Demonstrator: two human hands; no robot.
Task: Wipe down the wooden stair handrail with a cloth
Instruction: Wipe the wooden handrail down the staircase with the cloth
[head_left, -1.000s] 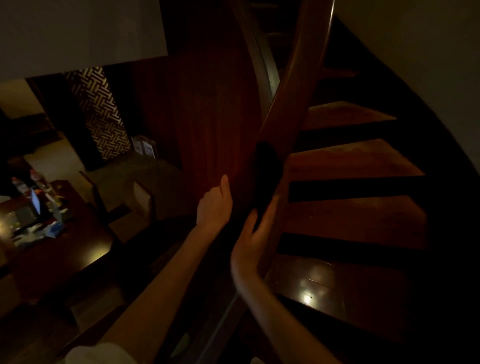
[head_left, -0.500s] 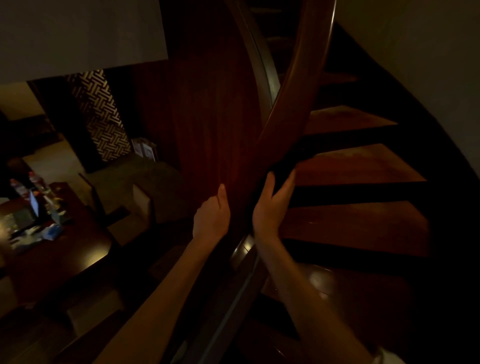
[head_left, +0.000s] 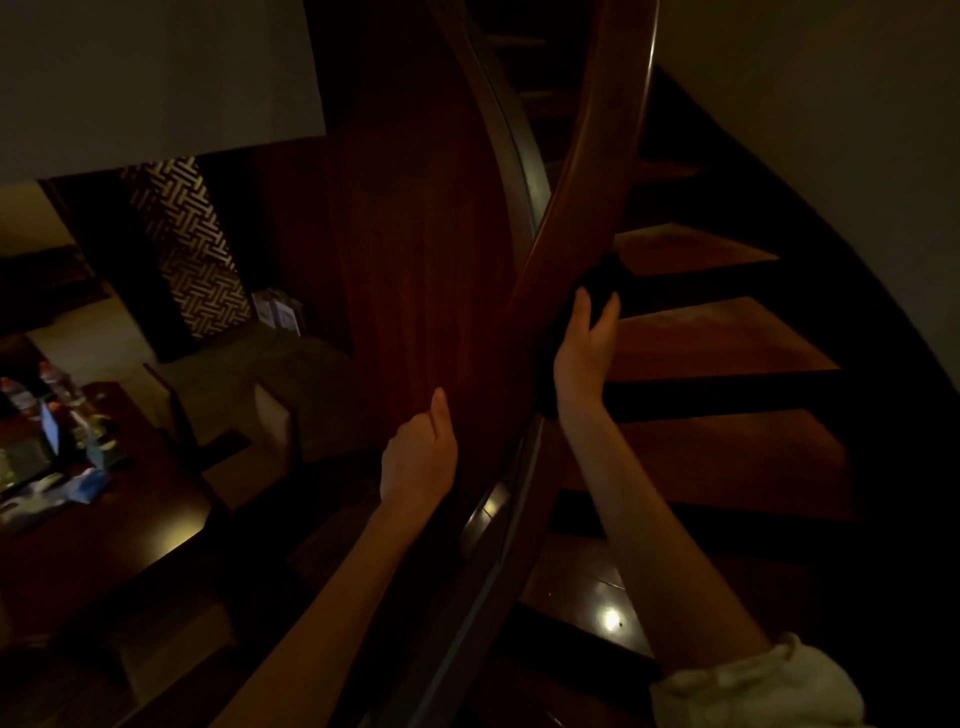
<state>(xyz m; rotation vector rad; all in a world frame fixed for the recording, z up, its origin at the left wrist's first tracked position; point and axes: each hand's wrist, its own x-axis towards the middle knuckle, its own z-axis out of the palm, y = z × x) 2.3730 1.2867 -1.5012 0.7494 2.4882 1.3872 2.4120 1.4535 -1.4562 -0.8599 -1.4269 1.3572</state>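
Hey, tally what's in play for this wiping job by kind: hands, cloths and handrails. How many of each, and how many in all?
Hands: 2, the left hand and the right hand
Cloth: 1, the dark cloth gripped by the right hand
Handrail: 1, the wooden handrail
Total: 4

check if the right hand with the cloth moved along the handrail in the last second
Yes. The right hand, holding the dark cloth, slid up the handrail, from one step lower to beside this stair tread.
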